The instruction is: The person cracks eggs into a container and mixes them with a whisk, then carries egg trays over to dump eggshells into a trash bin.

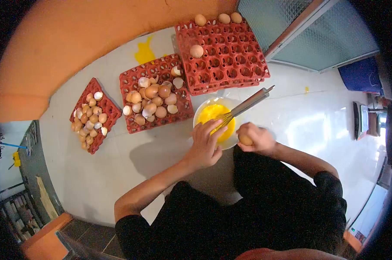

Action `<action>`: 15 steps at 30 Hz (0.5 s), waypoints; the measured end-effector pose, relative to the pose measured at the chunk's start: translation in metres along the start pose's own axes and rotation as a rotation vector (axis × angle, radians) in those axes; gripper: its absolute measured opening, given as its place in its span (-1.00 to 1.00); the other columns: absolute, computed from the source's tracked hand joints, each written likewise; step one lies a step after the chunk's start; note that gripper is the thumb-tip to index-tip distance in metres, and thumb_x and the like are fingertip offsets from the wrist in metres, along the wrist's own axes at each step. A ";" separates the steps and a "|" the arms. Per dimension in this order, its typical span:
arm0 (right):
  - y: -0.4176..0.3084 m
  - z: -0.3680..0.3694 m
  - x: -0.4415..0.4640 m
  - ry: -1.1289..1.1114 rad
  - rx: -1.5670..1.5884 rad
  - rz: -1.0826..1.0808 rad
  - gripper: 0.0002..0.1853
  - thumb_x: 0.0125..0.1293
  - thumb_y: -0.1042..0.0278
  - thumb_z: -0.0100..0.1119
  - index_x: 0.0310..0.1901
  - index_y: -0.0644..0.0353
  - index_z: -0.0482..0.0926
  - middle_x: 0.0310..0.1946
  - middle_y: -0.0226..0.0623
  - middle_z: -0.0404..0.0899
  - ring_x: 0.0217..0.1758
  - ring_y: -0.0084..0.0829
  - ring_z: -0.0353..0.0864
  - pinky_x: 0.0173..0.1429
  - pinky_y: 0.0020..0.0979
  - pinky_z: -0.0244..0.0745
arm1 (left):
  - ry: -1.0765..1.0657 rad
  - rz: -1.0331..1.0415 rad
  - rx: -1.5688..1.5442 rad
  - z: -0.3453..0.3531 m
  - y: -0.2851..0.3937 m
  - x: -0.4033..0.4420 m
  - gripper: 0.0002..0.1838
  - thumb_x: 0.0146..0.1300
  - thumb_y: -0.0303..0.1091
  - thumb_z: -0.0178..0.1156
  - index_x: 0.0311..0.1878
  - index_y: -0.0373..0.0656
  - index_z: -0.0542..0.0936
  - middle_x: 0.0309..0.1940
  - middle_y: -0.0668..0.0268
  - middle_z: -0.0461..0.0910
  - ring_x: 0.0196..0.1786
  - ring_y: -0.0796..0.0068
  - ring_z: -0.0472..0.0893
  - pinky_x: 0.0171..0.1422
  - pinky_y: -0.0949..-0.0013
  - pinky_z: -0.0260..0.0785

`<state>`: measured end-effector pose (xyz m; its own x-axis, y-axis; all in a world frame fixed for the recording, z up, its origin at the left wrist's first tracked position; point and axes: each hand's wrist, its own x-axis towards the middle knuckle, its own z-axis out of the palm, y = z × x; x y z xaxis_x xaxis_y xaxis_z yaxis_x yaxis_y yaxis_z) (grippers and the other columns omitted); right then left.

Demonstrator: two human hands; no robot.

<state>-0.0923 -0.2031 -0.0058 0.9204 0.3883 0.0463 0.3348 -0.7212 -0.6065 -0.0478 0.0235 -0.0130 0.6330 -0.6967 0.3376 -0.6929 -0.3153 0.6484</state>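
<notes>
A brown egg (pixel 245 139) is gripped in my right hand (pixel 261 138), close to the right rim of a white bowl (pixel 199 113). Beaten yellow egg (pixel 211 112) lies inside the bowl. A metal whisk (pixel 250 102) leans in it, wires down in the egg and handle sticking out to the upper right. My left hand (pixel 203 145) is over the bowl's lower left rim with its fingers apart, close to the whisk wires; whether it touches them I cannot tell. Nothing shows in that hand.
Behind the bowl, stacked red egg trays (pixel 230 56) carry several whole eggs. Cracked shells fill a red tray (pixel 131 82) to the left and a smaller tray piece (pixel 111 113) farther left. Spilled yolk (pixel 144 51) marks the floor by the orange wall (pixel 83 39). Glass panels (pixel 326 34) stand back right.
</notes>
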 end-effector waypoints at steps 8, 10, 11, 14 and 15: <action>-0.035 -0.015 0.052 0.049 1.104 0.465 -0.65 0.17 0.39 0.05 -0.05 0.10 0.16 -0.34 -0.42 0.30 -0.50 -0.67 0.26 -0.53 -0.65 0.17 | -0.141 -0.178 -0.240 -0.008 -0.006 0.052 -0.29 -0.04 -0.23 0.20 0.18 -0.11 0.12 -0.07 -0.01 0.36 -0.04 0.05 0.41 -0.03 0.19 0.30; -0.031 -0.012 0.060 0.025 1.204 0.469 -0.63 0.19 0.39 0.04 -0.02 0.09 0.15 -0.36 -0.42 0.31 -0.53 -0.67 0.24 -0.54 -0.64 0.13 | -0.116 -0.120 -0.161 -0.014 -0.014 0.057 -0.32 -0.03 -0.21 0.19 0.16 -0.08 0.13 -0.11 0.02 0.40 -0.10 0.10 0.45 -0.10 0.20 0.34; -0.029 -0.014 0.062 -0.033 1.167 0.429 -0.60 0.17 0.37 0.05 0.01 0.13 0.15 -0.33 -0.39 0.32 -0.47 -0.65 0.28 -0.47 -0.63 0.20 | -0.104 -0.092 -0.124 -0.017 -0.018 0.058 -0.33 -0.02 -0.20 0.19 0.16 -0.07 0.13 -0.13 0.04 0.41 -0.13 0.12 0.48 -0.13 0.21 0.36; -0.032 -0.024 0.069 -0.153 1.045 0.334 -0.51 0.13 0.33 0.08 0.06 0.23 0.14 -0.24 -0.33 0.34 -0.29 -0.58 0.35 -0.24 -0.56 0.33 | -0.171 -0.118 -0.068 -0.030 -0.020 0.060 -0.37 0.00 -0.15 0.16 0.12 -0.05 0.14 -0.18 0.09 0.46 -0.20 0.14 0.51 -0.22 0.19 0.38; -0.034 -0.024 0.071 -0.160 1.000 0.314 -0.49 0.13 0.35 0.06 0.08 0.25 0.12 -0.22 -0.32 0.34 -0.23 -0.54 0.36 -0.16 -0.53 0.33 | -0.189 -0.120 -0.029 -0.030 -0.022 0.060 -0.38 0.00 -0.15 0.16 0.11 -0.05 0.14 -0.21 0.09 0.47 -0.23 0.14 0.52 -0.25 0.20 0.39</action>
<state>-0.0332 -0.1651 0.0373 0.8752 0.3896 -0.2868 -0.2990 -0.0304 -0.9538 0.0154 0.0085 0.0138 0.6321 -0.7648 0.1248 -0.6046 -0.3860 0.6967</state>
